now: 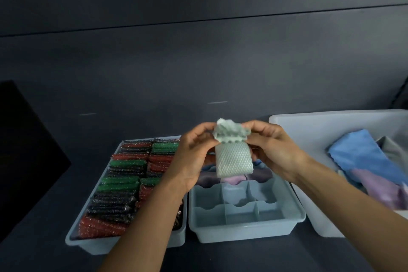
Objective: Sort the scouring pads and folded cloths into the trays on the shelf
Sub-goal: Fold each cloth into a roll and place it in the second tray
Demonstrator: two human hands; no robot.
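A pale green textured cloth (pixel 233 158) hangs folded between both hands above the divided tray (pixel 247 231). My left hand (pixel 194 157) pinches its top left edge and my right hand (pixel 273 150) pinches its top right edge. The divided tray's far compartments hold folded purple and blue cloths (pixel 235 180), partly hidden behind the green cloth; its near compartments hold nothing. To the left, a tray (pixel 92 244) is packed with rows of red, green and black scouring pads (pixel 123 183). My left forearm crosses that tray's right side.
A large white bin (pixel 309 130) at the right holds loose blue, lilac and grey cloths (pixel 364 161). The trays rest on a dark shelf surface (pixel 55 183) with a dark back wall behind. A black object (pixel 26 150) stands at the far left.
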